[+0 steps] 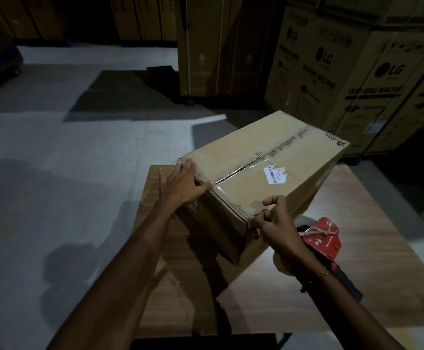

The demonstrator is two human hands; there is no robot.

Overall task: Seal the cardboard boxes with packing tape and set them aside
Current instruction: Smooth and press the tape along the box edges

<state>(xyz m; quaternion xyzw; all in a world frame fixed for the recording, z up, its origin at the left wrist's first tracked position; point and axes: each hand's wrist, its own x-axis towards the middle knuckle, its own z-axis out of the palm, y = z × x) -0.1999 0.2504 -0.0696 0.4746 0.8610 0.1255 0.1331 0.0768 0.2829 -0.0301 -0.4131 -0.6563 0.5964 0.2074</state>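
hands (231, 203) on box (281, 157), lg cartons (372, 79)

One small box (269, 173) sits on one table (357, 248). There is one red tape gun (323, 238). Two hands (left hand (183, 184), right hand (276, 223)) touch the box. Three big LG boxes (372, 79) stand behind.
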